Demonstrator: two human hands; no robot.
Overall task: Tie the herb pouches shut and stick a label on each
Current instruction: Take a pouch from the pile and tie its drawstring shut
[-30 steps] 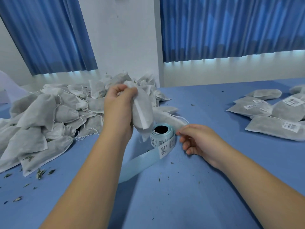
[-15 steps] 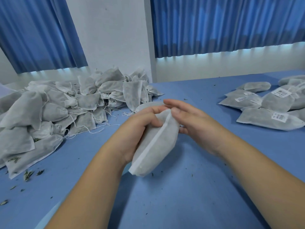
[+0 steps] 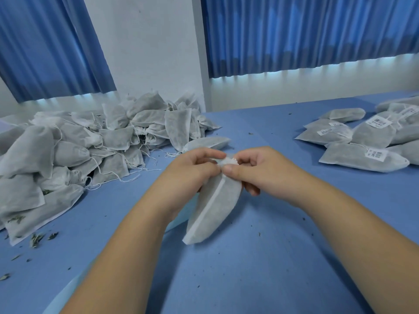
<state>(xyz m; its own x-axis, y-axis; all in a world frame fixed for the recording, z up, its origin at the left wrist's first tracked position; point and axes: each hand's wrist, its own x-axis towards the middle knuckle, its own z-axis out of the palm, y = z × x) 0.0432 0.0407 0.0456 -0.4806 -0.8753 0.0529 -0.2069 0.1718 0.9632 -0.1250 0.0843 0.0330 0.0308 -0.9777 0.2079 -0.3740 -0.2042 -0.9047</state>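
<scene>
I pinch pouch (image 3: 213, 200) neck: left hand (image 3: 190, 175) and right hand (image 3: 256, 168) fingers curled tight, bunching the mouth for tying.

Pouch (image 3: 215, 205): the neck is covered by the left grip (image 3: 190, 173) and right grip (image 3: 256, 171); only a tuft of gathered fabric shows between the thumbs. Drawstring state: cannot be determined. Fingers of both grips behind the pouch: mostly hidden.

Labels (image 3: 376, 154) on the right pile (image 3: 362, 162): barcode marks visible, print too small to read. Right pile: cut off by the right edge. Left pile (image 3: 68, 155): cut off by the left edge.

Pale strip (image 3: 65, 295) on the table (image 3: 272, 257): largely hidden under the left forearm, cut off at the bottom edge; identity unclear.
</scene>
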